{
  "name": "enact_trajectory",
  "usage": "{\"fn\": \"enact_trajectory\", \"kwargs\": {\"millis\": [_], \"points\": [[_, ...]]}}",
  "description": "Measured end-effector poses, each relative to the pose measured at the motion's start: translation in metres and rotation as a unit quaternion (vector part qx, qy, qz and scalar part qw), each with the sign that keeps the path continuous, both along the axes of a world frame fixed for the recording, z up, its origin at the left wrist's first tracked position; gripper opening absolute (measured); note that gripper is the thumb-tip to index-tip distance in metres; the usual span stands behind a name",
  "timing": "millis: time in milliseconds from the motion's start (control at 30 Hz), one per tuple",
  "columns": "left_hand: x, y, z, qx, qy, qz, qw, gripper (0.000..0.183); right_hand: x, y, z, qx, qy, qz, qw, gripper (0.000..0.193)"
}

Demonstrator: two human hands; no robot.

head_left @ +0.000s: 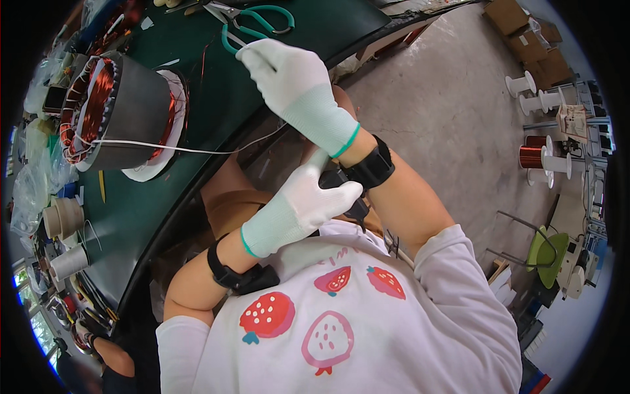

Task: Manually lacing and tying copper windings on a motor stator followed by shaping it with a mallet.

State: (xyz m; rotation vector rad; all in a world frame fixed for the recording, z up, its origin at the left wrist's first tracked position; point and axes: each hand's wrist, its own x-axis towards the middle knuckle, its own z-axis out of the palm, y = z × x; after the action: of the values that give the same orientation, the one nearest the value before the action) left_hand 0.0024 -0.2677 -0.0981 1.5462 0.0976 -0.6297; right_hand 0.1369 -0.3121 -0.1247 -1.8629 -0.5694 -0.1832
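Black wrist device, banded crosswise on the right arm, lay just right of the nearer left hand, thumb spread, grip unclear; far right hand curled by scissors, contents indeterminable.

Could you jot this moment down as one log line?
Left hand: at right black wristband | Right hand: by green-handled scissors, grip unclear | Nearby: grey cylinder, copper wire, white cord
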Motion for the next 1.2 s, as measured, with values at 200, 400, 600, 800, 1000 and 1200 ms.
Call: {"fn": "enact_trajectory", "kwargs": {"millis": [200, 400, 600, 800, 1000, 1200], "points": [[-0.007, 0.002, -0.012, 0.043, -0.04, 0.004, 0.998, 0.059, 0.002, -0.002, 0.005, 0.249, 0.249, 0.066, 0.934, 0.029], [-0.016, 0.025, -0.007, -0.17, -0.028, -0.002, 0.985, 0.063, 0.003, -0.024, 0.021, 0.306, 0.283, 0.144, 0.898, 0.032], [-0.022, 0.039, 0.009, -0.032, -0.014, -0.009, 0.999, 0.054, 0.008, -0.016, 0.027, 0.409, 0.385, 0.149, 0.814, 0.032], [-0.009, 0.024, 0.022, 0.129, -0.132, -0.007, 0.983, 0.044, 0.005, 0.008, 0.037, 0.274, 0.206, 0.05, 0.938, 0.026], [-0.013, 0.042, 0.017, -0.035, 0.006, 0.044, 0.998, 0.043, -0.012, 0.021, 0.043, 0.259, 0.207, 0.132, 0.934, 0.025], [-0.048, 0.124, 0.073, 0.147, -0.221, 0.086, 0.96, 0.045, -0.041, -0.029, 0.064, 0.045, 0.287, 0.199, 0.936, 0.029]]}}
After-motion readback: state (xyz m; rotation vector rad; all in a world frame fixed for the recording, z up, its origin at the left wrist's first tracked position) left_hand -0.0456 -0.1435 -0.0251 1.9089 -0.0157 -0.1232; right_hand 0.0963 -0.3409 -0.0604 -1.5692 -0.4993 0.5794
